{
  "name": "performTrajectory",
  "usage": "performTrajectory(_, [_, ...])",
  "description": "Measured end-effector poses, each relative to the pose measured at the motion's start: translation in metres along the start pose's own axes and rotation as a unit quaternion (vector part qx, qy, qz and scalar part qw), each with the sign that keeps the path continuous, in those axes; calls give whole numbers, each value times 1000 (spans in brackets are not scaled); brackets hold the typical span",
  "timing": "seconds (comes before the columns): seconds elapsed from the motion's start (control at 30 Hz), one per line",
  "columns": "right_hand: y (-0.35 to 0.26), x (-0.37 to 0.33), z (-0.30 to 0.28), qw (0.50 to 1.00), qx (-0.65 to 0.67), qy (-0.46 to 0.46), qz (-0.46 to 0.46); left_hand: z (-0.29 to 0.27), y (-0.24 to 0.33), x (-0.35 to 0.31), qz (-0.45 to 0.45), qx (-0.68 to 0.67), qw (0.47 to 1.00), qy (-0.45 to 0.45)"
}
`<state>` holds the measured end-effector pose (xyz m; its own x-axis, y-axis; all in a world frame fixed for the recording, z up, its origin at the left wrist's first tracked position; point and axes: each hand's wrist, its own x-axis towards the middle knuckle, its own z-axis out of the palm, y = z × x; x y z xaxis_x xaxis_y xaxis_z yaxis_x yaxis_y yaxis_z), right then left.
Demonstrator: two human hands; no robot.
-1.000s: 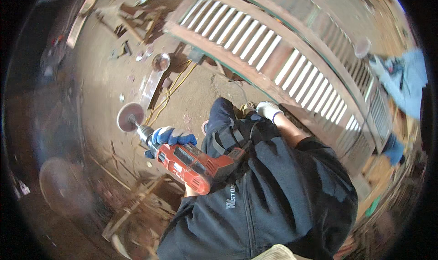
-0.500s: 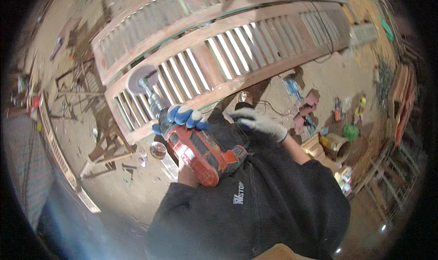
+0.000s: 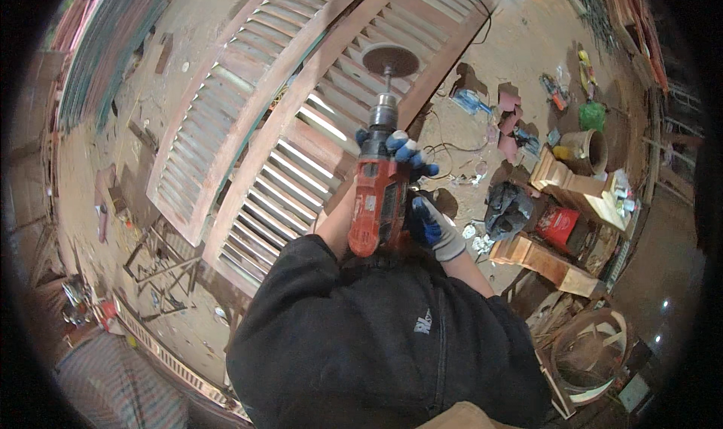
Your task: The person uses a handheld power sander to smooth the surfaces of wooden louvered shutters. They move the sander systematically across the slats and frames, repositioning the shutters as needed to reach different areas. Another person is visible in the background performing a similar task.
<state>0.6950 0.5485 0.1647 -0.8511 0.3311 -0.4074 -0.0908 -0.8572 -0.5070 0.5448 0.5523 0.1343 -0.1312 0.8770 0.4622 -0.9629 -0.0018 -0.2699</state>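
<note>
A red and black power drill [image 3: 369, 203] is held in front of my chest, pointing away from me. A round sanding disc [image 3: 390, 60] on a shank sits in its silver chuck [image 3: 384, 111]. My left hand [image 3: 405, 152], in a white and blue glove, is wrapped round the drill's front just behind the chuck. Gloved alike, my right hand [image 3: 433, 229] is closed at the right side of the drill's rear, its fingertips partly hidden by the tool. Beyond the disc lies a slatted wooden shutter panel [image 3: 301, 139]; from this view I cannot tell whether they touch.
A second shutter panel [image 3: 203, 139] lies alongside on the left. To the right are pink sandpaper pieces [image 3: 510, 124], a black bag [image 3: 506, 211], a bucket [image 3: 587, 150] and carved wooden pieces [image 3: 546, 262]. A cable [image 3: 486, 26] runs over the panel's far end.
The drill has swung to the right and now points straight ahead, its disc over another part of the panel. My right hand has moved from apart to against the drill. The view has turned.
</note>
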Motion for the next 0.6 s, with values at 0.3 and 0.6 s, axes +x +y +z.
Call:
performTrajectory(0.3, [-18,70,4,990,-114,79,-8,-20,95,31,-274,269,858,341])
performTrajectory(0.6, [2,195,-17,934,-256,249,3,-67,189,68,-332,555,625,437])
